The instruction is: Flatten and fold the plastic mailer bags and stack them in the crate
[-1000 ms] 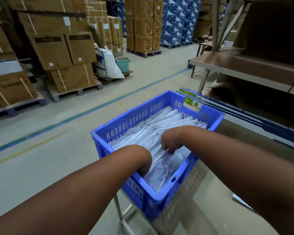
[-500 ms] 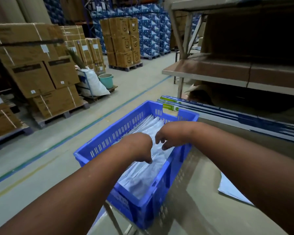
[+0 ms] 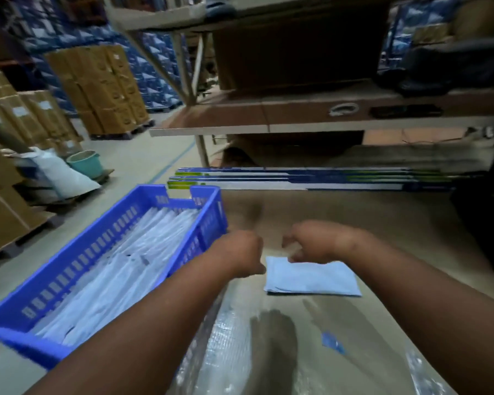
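A blue slotted crate (image 3: 69,269) stands at the table's left edge, filled with flattened whitish mailer bags (image 3: 120,269). One folded pale mailer bag (image 3: 311,277) lies flat on the brown table (image 3: 354,218), to the right of the crate. My left hand (image 3: 240,255) hovers beside the crate's right wall with loosely curled fingers that hold nothing. Over the bag's far left corner is my right hand (image 3: 311,243), its fingers curled downward and its fingertips at the bag's edge. Motion blur hides whether they touch the bag.
Clear bubble plastic (image 3: 226,337) and a small blue scrap (image 3: 332,342) lie on the near table. Long blue-and-white boxes (image 3: 297,178) line its far edge under a shelf (image 3: 268,124). On the floor to the left are stacked cardboard boxes (image 3: 103,89), a white sack (image 3: 60,175) and a green bucket (image 3: 84,162).
Both hands have lifted out of the crate and swung right over the table. The view has turned right too, and the folded bag on the table is now in front of me.
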Demonstrator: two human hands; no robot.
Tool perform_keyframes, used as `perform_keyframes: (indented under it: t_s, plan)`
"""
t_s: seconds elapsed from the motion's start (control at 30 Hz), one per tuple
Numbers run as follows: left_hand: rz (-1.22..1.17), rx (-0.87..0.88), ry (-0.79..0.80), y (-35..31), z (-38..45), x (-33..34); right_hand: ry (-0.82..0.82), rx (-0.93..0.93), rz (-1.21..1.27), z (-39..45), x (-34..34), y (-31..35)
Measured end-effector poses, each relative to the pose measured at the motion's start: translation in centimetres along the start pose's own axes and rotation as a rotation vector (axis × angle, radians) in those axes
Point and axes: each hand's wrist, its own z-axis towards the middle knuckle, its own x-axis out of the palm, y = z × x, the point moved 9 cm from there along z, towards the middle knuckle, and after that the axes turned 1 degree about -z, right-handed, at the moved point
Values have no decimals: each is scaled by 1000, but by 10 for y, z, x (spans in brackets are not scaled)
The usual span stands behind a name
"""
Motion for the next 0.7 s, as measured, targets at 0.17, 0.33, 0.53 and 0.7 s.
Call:
perform_keyframes:
  t_s: [0.17,0.33,0.53,0.7]
  plan:
    - [-10,81,82,-40,36,76,-9,150,94,-19,76,-69]
    - [-59,86,187,-41,57,136,98,240,199,-26,156,-117]
    - [-62,32,102,-37,53,162,-61,153,202,-40,169,-116]
    - [5,112,-16,-33,23,185,-134,155,177,-63,202,-92]
